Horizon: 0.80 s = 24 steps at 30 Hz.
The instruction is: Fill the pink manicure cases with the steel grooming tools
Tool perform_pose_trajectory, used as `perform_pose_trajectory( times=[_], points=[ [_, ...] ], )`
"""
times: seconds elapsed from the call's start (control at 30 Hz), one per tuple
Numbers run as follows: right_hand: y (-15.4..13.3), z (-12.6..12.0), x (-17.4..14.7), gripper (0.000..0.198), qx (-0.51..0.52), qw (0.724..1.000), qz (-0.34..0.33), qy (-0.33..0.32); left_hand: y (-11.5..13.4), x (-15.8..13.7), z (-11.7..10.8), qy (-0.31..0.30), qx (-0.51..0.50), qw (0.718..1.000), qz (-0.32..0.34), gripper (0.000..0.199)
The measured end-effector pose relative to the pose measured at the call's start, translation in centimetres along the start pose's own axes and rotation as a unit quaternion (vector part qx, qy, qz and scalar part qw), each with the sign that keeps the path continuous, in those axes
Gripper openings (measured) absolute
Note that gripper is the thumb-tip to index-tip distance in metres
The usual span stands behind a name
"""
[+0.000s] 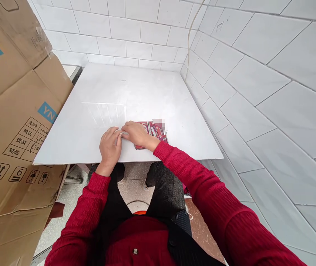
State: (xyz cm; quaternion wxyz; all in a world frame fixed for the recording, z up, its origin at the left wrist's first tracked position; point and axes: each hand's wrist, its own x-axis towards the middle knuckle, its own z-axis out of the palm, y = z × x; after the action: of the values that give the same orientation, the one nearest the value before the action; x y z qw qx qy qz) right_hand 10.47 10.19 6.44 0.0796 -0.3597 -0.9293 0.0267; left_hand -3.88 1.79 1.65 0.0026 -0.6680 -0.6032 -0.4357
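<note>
My left hand point(110, 144) is at the front part of the white tabletop, its fingers bent together. My right hand point(136, 133) meets it from the right, thumb and fingers closed. Between the fingertips shows a small pale, shiny bit point(123, 133), too small to name. Partly under my right hand and wrist lies an open red case point(159, 130) with slim metallic tools in it, resembling a manicure set. My right forearm hides part of it.
A clear ribbed plastic sheet or tray point(104, 113) lies on the white tabletop point(147, 88), left of centre. A big cardboard box point(16, 96) stands along the left side. Tiled walls point(246, 74) close off the back and right, with a thin cable point(188, 40) in the corner.
</note>
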Motion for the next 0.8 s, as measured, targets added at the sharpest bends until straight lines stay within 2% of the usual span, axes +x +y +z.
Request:
perform_pose_trajectory(
  times=[0.1, 0.2, 0.27, 0.47, 0.67, 0.8],
  points=[
    [2.1, -1.0, -1.1, 0.022, 0.006, 0.996, 0.081, 0.019, 0.8, -1.0, 0.6, -0.03, 0.007, 0.999, 0.018, 0.031],
    [4.0, -1.7, -2.2, 0.02, 0.002, 0.983, 0.185, -0.005, 1.5, -2.0, 1.4, -0.094, 0.004, 0.993, 0.066, 0.029],
    [4.4, -1.8, -2.4, 0.021, 0.004, 0.975, 0.222, -0.028, 1.8, -2.5, 1.9, -0.126, 0.006, 0.987, 0.1, 0.029],
    [3.0, -1.8, -0.5, 0.03, -0.015, 0.964, 0.254, -0.082, 1.6, -3.1, 2.4, -0.144, 0.018, 0.977, 0.158, 0.027],
    [2.1, -2.5, 2.7, 0.03, -0.033, 0.951, 0.269, -0.147, 1.6, -3.2, 2.4, -0.146, 0.024, 0.976, 0.16, 0.026],
    [2.5, -2.6, 4.7, 0.026, -0.005, 0.939, 0.28, -0.2, 1.8, -3.1, 2.4, -0.146, 0.02, 0.977, 0.156, 0.025]
  ],
)
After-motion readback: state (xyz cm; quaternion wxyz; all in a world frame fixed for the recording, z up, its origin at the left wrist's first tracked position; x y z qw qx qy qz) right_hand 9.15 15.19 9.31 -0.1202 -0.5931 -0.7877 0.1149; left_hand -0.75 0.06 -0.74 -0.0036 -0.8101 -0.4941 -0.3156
